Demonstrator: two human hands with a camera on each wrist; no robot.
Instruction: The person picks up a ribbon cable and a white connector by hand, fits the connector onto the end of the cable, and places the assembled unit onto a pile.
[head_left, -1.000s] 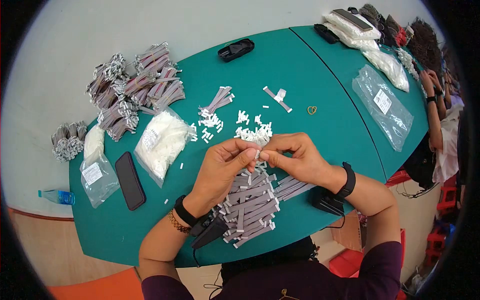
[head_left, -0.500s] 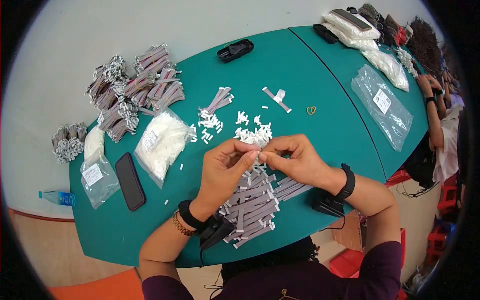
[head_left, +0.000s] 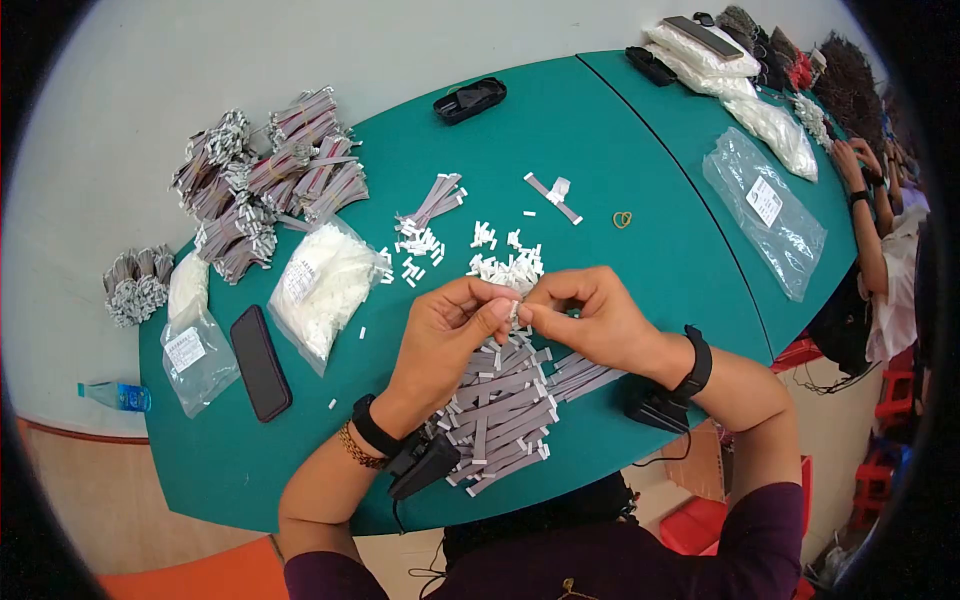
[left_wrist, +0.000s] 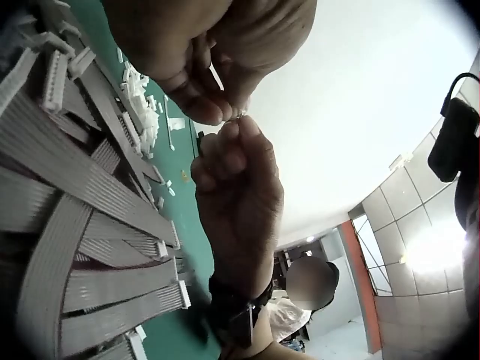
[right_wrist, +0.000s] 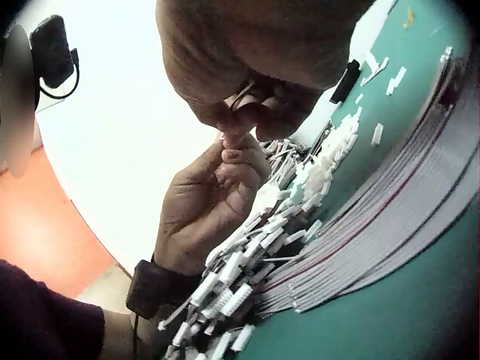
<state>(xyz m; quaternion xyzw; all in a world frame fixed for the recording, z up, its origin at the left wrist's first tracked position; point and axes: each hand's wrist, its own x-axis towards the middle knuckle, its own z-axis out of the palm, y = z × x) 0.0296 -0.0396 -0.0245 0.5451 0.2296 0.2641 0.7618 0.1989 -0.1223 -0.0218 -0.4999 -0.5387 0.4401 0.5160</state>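
My left hand [head_left: 450, 325] and right hand [head_left: 595, 315] meet fingertip to fingertip above the table. Between them is a small white connector [head_left: 514, 311], pinched by thumb and forefinger from both sides. The fingers cover most of it, and in both wrist views it is nearly hidden. Below the hands lies a heap of grey flat ribbon cables [head_left: 500, 420] with white connectors at their ends. Just beyond the fingertips is a pile of loose white connectors [head_left: 508, 268].
Bundled ribbon cables [head_left: 270, 175] are stacked at the back left. A bag of white pieces [head_left: 325, 285], a phone [head_left: 261, 362] and a partly filled bag [head_left: 195, 345] lie on the left. A black case [head_left: 470, 101] stands at the back. Another person's arms [head_left: 865, 215] are at far right.
My left wrist tilted, hiding the connector at the fingertips, then tilted back so that it shows again. The right hand has hardly moved, and the things on the table are unchanged.
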